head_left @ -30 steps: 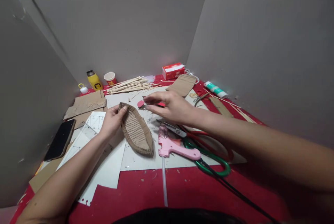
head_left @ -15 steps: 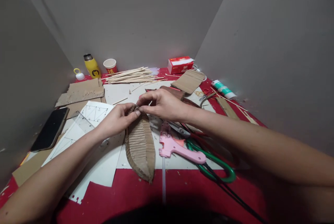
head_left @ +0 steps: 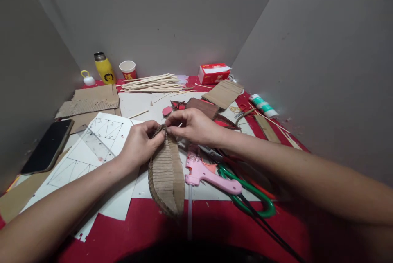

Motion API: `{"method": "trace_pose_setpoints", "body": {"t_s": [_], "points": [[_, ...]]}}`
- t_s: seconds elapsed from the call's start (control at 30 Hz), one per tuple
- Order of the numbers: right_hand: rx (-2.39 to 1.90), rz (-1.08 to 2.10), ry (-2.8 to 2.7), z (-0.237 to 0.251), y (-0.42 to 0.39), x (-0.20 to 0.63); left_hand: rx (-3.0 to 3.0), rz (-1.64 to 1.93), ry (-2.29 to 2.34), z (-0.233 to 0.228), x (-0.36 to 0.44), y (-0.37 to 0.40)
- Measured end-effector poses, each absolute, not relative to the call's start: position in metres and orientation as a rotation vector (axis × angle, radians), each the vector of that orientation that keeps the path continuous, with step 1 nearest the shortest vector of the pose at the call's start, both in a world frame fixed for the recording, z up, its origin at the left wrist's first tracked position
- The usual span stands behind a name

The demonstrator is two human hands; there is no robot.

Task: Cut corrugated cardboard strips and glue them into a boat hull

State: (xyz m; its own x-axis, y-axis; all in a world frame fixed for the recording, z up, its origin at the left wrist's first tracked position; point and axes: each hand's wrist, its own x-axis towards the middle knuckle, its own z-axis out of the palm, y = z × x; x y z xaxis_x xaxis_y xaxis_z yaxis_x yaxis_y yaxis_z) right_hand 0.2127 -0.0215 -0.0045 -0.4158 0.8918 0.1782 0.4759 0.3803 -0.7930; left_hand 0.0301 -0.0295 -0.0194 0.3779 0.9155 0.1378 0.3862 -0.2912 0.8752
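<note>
A long cardboard piece with a ridged inner face and a curved raised edge tapers to a point toward me. My left hand pinches its far end at the left rim, thumb on the inside. At the same end, the thumb and fingers of my right hand are pressed together on the rim. Whether a smaller bit lies between the right fingertips is too small to tell. Just right of the cardboard lies a pink hot glue gun with a clear glue stick pointing toward me.
Green-handled scissors and a black cord lie by the glue gun. Drawn paper sheets, a clear ruler and a phone are at left. Behind are thin wooden sticks, a yellow bottle, a paper cup and a tissue pack.
The view has shifted slightly. Both hands stay at the far end of the cardboard piece, and the right fingers have shifted a little along its rim.
</note>
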Motion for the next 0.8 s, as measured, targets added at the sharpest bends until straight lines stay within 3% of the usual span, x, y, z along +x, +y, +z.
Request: {"method": "trace_pose_setpoints", "body": {"t_s": [0.37,0.8], "points": [[-1.2,1.041,-2.004,-0.004,-0.021,0.214,1.784,0.754,1.053,-0.017,0.029,-0.025],[-1.196,0.948,-1.972,-0.001,-0.035,0.226,1.856,0.647,0.965,-0.026,0.03,-0.035]]}}
